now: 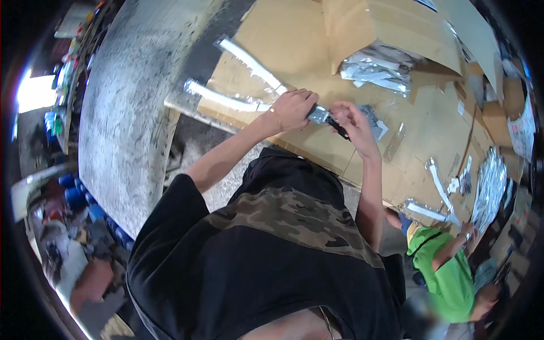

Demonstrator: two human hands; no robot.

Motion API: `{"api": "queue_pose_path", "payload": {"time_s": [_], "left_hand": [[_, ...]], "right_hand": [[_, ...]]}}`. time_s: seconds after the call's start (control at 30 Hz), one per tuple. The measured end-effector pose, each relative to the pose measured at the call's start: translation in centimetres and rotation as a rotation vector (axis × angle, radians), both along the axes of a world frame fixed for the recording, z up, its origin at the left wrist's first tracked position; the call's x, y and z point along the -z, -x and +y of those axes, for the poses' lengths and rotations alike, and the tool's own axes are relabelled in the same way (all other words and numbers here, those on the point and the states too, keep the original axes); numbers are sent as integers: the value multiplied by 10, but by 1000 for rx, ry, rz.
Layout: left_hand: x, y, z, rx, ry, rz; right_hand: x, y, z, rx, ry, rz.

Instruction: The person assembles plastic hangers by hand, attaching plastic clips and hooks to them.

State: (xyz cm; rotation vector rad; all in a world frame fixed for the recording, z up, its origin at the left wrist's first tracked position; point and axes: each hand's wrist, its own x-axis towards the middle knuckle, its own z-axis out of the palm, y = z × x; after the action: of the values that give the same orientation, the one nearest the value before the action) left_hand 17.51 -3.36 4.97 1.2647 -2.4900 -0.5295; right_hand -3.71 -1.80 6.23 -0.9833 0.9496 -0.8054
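Note:
A V-shaped piece with two long white strips [249, 61] in clear plastic spreads toward the upper left over the cardboard. My left hand [293, 109] is closed around the place where the strips meet. Past its knuckles a grey, shiny plastic-wrapped end [319, 115] sticks out. My right hand [352, 122] holds this end with bent fingers, and a black part [340, 129] shows below them. What exactly the fingertips grip is partly hidden. Just right of that hand lies a small grey and white packet [372, 122].
An open cardboard box [391, 28] holds plastic-wrapped pieces [379, 68]. Cardboard sheets [294, 34] cover the table beside a grey-white stained surface [124, 113]. A co-worker in a green shirt [445, 272] handles a similar white-strip piece [441, 187] near a pile of wrapped strips [488, 187].

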Motion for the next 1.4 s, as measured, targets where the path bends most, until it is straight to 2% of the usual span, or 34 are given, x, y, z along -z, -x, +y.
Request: {"api": "queue_pose_path", "payload": {"time_s": [0.07,0.1,0.17,0.2,0.27,0.3,0.37,0.4,0.5,0.67,0.83,0.9,1.03,1.13,1.2,1.33,1.4], "left_hand": [[6,0,-4,-5,64,6],[12,0,-7,24,115,39],[7,5,-10,51,73,67],[3,9,-9,49,-23,29],[11,6,-11,125,14,14],[13,6,-9,135,22,-15],[12,4,-5,216,-11,2],[15,0,-6,255,8,8],[18,-3,-9,350,-56,44],[22,-2,-6,397,-77,134],[34,-1,-8,425,-122,135],[40,-1,-10,385,-161,95],[38,-7,-15,414,-163,159],[37,-9,-19,419,-88,137],[30,-10,-18,368,-227,124],[38,-13,-24,406,-251,170],[33,-14,-23,343,-337,111]], "right_hand": [[7,8,6,-59,-13,148],[3,3,11,-11,4,235],[33,-1,12,5,179,264],[21,1,11,-46,169,260],[-5,-1,11,-112,181,464],[-11,-3,15,-32,178,492],[-21,-11,21,-93,280,760],[-21,-14,24,-50,282,774],[-6,-24,27,24,274,555],[5,-41,38,196,303,643],[-17,-62,43,294,238,832],[-24,-67,43,231,205,975],[-15,-75,43,280,290,1031],[-11,-78,41,339,369,1017],[-10,-76,39,291,411,936],[-11,-71,38,231,442,907],[-5,-73,39,260,485,876]]}}
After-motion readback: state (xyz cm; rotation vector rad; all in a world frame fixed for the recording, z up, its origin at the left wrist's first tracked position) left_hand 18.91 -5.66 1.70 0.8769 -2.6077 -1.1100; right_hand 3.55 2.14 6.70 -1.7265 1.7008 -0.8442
